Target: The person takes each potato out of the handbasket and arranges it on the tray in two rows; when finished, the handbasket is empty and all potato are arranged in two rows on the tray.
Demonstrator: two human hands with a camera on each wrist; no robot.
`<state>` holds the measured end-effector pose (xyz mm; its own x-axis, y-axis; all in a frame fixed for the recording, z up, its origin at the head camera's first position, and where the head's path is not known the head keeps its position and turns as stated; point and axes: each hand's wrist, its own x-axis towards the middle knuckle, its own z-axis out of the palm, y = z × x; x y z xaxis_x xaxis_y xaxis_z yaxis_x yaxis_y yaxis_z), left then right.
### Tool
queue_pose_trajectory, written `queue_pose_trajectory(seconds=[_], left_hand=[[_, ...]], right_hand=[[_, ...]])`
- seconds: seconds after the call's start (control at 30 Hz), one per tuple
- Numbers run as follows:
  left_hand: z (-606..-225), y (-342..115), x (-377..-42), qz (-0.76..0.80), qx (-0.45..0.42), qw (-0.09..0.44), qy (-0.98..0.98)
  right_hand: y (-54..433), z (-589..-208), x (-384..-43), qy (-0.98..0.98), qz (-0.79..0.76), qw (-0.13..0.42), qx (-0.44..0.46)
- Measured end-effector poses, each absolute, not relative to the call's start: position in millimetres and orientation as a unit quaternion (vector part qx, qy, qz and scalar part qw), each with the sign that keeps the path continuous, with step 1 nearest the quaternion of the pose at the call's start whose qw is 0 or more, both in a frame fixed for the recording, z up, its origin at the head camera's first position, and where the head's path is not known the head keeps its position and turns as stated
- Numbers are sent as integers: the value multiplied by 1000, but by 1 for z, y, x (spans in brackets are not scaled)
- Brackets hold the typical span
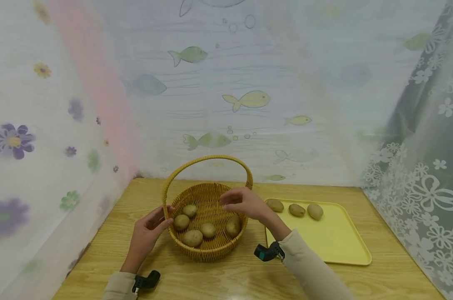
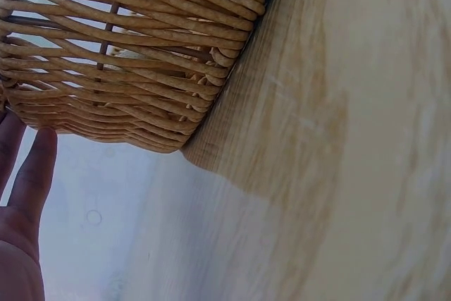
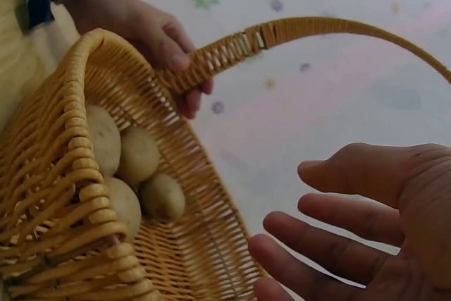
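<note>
The right hand point(image 1: 245, 203) hides part of the basket point(image 1: 207, 254); the left wrist view crops basket and left hand point(image 2: 20, 230).

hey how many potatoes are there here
8 potatoes: in the basket, two left, two front, one right; on the tray, three along the far edge. The right hand may hide more.

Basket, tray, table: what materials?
Basket: likely wicker or rattan, slight sheen; interlaced round strands, though synthetic is possible.
Tray: probably plastic, smooth; uniform yellow, thin raised rim.
Table: wood or wood-look laminate, soft sheen; streaky grain.
</note>
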<state>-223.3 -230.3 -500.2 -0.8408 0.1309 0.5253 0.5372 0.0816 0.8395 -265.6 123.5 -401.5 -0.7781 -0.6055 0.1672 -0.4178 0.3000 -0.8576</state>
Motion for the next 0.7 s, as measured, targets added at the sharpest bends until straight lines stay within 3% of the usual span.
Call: queue_pose_trajectory(seconds=[0.47,0.7], left_hand=[[-497,-229,-223,-635,-230,161,-719],[-498,-229,-221,-635,-222,155,-724]], right_hand=[[99,-417,-282,748,-517,230,-348],[85,-419,-286,752,-500,254,-346]])
